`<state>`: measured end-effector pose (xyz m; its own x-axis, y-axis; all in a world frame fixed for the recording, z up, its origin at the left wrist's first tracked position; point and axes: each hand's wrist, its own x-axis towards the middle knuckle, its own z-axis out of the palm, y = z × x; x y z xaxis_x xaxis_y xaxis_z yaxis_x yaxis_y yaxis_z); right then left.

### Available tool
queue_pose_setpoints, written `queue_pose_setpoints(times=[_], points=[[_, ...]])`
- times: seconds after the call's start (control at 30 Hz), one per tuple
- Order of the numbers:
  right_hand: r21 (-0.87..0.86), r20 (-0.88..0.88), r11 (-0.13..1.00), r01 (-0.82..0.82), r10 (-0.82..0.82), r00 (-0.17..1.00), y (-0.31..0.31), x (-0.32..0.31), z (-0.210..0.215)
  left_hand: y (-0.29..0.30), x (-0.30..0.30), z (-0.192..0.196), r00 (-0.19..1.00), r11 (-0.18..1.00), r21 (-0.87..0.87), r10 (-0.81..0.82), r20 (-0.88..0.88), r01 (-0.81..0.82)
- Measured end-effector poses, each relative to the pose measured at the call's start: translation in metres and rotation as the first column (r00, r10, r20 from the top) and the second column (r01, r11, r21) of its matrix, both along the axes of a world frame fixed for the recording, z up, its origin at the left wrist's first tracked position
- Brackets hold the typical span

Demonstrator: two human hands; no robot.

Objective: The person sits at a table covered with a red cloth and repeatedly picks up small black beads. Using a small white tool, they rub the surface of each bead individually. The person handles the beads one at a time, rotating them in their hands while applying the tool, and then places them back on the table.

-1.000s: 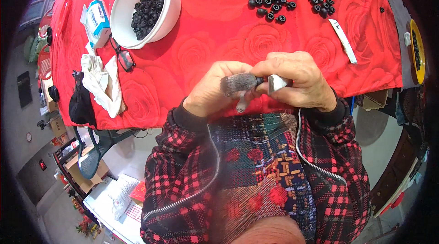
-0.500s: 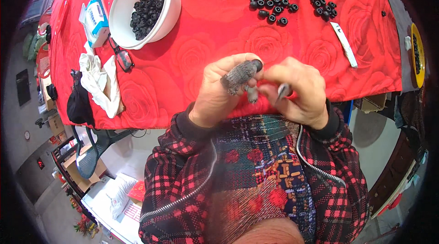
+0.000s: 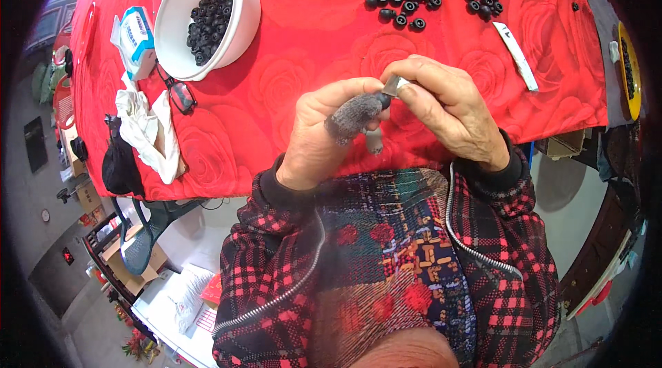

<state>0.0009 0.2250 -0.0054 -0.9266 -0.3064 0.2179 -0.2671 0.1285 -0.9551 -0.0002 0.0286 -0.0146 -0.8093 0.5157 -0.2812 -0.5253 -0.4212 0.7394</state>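
Bright, even light on the red table (image 3: 303, 30); soft shadow beside the white bowl (image 3: 249, 16); table's right edge curves; corners black.

Everyday clutter on and around your red-covered counter (image 3: 296, 44), off to your left.
You have a blue-and-white box (image 3: 138, 40) lying there, dark-framed glasses (image 3: 183, 98) near a crumpled white cloth (image 3: 157, 137), and a black cloth item (image 3: 120, 161) close to the edge; beyond that edge you can see a dark chair (image 3: 139, 252), a cardboard box (image 3: 156, 262), a white bag (image 3: 192, 297), a red packet (image 3: 213, 290) and a red-and-green plant (image 3: 138, 347).
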Motion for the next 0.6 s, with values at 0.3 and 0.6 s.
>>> queue_pose_setpoints(times=[0.3, 0.6], points=[[0.048, 0.016, 0.998, -0.034, 0.034, 0.999, 0.0038, -0.0029, 0.0037, 0.001, -0.0013, 0.0033, 1.0, 0.998, -0.062, -0.002, 0.006, 0.002], [0.018, 0.014, 0.999, -0.028, 0.027, 1.0, 0.0034, -0.0025, -0.0008, 0.0007, -0.0016, -0.0015, 1.0, 1.0, -0.017, 0.006, -0.004, -0.006]])
